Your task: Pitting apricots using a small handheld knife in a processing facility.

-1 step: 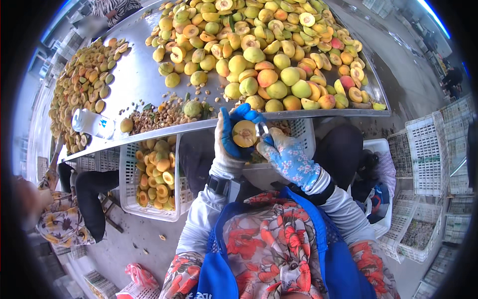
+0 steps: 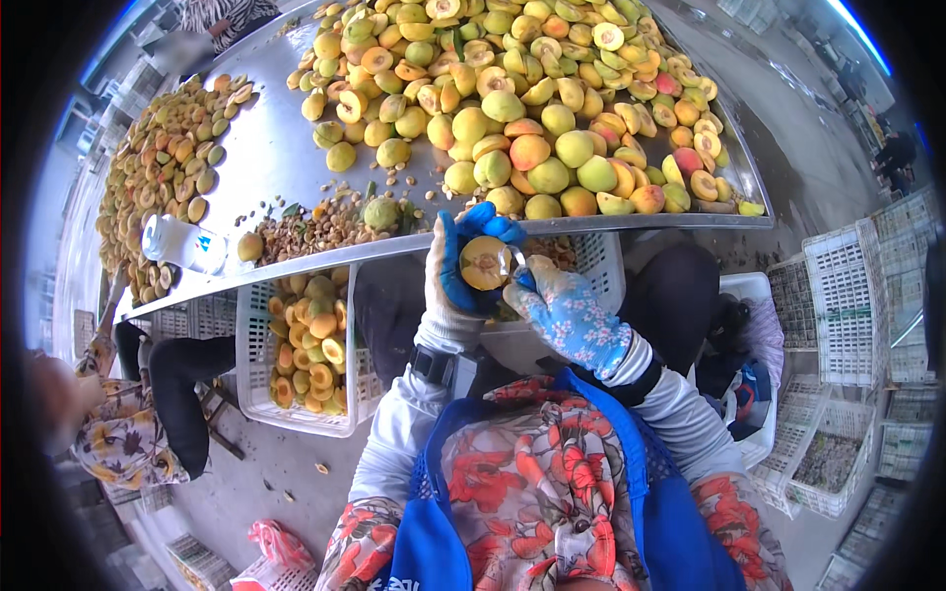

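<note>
My left hand, in a blue-coated work glove, is wrapped round a yellow peach half just off the table's near edge. The half's cut face is turned up, with a brownish centre. My right hand, in a blue flowered glove, is closed on a small pitting tool with a looped metal end. That metal loop meets the right side of the cut face. Fingers cover most of the tool's handle.
A metal table carries a big heap of peaches and a second pile at left. Loose pits and a white bottle lie near its edge. Below stands a crate of peach halves. White crates stand at right.
My right hand and the pitting tool have shifted slightly left and down, bringing the metal loop onto the cut face. My left hand and the peach half have barely moved.
</note>
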Demonstrator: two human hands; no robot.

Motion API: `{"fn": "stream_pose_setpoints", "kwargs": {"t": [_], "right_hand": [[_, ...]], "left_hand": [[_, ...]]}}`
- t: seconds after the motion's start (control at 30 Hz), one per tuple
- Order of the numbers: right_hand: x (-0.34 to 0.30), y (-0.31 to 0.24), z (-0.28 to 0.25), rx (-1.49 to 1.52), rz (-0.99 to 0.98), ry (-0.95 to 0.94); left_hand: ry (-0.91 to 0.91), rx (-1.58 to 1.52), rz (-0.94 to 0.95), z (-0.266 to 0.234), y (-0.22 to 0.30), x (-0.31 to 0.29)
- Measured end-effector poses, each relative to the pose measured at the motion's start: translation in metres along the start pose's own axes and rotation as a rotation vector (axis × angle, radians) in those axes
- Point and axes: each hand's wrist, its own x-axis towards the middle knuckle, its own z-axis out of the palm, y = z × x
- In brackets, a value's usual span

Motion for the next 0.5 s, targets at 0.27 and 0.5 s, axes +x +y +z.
{"fn": "stream_pose_setpoints", "kwargs": {"t": [0.27,0.5], "right_hand": [[-0.002,-0.005,0.025,-0.289,0.009,-0.022],[-0.002,-0.001,0.03,-0.247,0.013,0.008]], "left_hand": [[-0.002,0.367,0.02,0.008,-0.006,-0.014],[0.031,0.345,0.013,0.001,-0.01,-0.019]]}}
